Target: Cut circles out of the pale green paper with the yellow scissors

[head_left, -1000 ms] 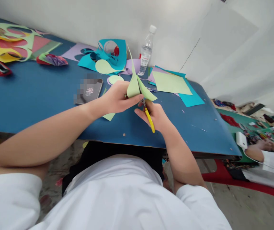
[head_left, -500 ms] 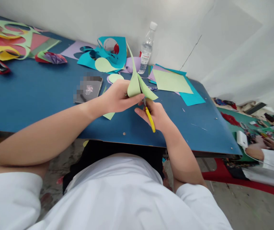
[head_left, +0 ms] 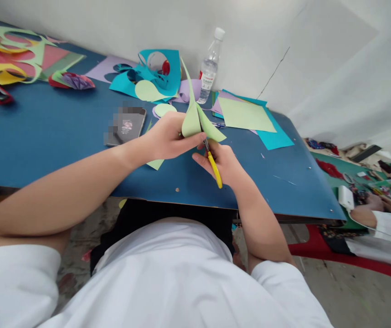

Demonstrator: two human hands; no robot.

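Blue table (head_left: 45, 136) under both hands. Left hand (head_left: 166, 136) pinched shut on the folded green paper (head_left: 195, 123) — raised just above the right hand (head_left: 224, 164), which is clenched round yellow-handled scissors (head_left: 213, 167), blades at the paper's lower edge.

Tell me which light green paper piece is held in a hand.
The folded light green piece, pinched by the left hand above the table; the flat green sheet lies untouched.

Pale green paper (head_left: 192, 122), yellow-handled scissors (head_left: 213, 167), dark blue table (head_left: 45, 136).
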